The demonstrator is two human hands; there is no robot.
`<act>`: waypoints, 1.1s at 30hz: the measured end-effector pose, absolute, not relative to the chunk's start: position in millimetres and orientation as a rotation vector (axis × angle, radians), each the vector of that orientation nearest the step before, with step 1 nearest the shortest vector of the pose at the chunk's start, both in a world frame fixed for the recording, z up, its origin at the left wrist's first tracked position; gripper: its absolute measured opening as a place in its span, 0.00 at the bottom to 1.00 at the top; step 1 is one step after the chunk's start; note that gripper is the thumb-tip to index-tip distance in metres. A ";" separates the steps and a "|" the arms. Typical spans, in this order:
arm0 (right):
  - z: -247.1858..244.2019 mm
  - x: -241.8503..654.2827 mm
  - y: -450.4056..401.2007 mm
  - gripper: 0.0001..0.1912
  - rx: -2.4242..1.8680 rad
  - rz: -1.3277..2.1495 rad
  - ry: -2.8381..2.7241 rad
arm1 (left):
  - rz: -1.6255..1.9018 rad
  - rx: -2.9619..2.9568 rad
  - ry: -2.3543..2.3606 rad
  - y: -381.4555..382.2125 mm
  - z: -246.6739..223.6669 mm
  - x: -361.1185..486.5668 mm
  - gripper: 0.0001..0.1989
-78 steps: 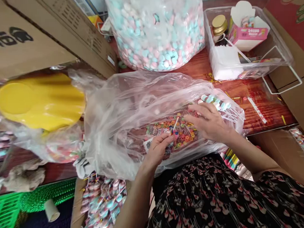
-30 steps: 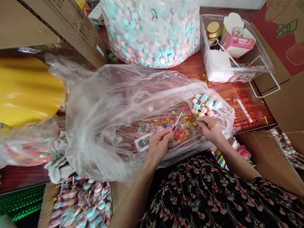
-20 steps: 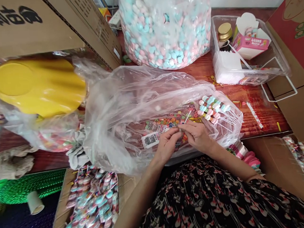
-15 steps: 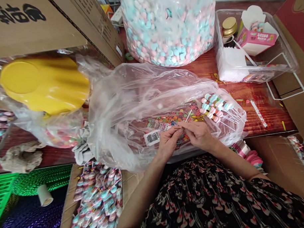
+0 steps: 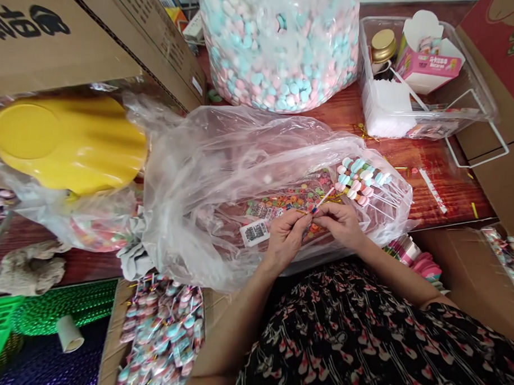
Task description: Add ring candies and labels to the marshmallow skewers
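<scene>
My left hand and my right hand meet above a clear plastic bag, their fingertips pinching the lower end of a white candy stick. A thin gold twist tie runs between the fingertips. Just right of my right hand, a bundle of skewers with pink and blue candies lies in the bag. Colourful ring candies are spread under the plastic beyond my hands, beside a white QR-code label.
A huge bag of pink and blue candies stands behind on the wooden table. At right is a clear tray holding a gold-lidded jar and pink box. A yellow plastic tub lies left; wrapped candy sticks fill a cardboard box below.
My right hand has moved left from the candy skewers and now meets my left hand at the stick. The view has shifted slightly with my head.
</scene>
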State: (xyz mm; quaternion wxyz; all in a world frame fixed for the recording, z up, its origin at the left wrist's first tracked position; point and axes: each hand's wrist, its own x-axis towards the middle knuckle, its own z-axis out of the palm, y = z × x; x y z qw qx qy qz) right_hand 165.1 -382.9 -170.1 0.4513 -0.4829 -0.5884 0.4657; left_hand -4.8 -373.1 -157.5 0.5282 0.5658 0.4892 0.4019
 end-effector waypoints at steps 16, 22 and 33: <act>-116.7 188.4 -378.7 0.10 -0.207 0.100 -2.636 | -0.106 0.887 0.658 -356.5 -119.1 -22.0 0.06; -118.2 180.1 -386.4 0.10 -0.314 -0.007 -2.686 | -0.163 1.325 0.557 -335.0 -109.1 -26.6 0.08; -113.0 164.8 -325.6 0.07 -1.302 0.669 -2.087 | 0.784 2.416 1.317 -378.4 -105.4 -21.3 0.12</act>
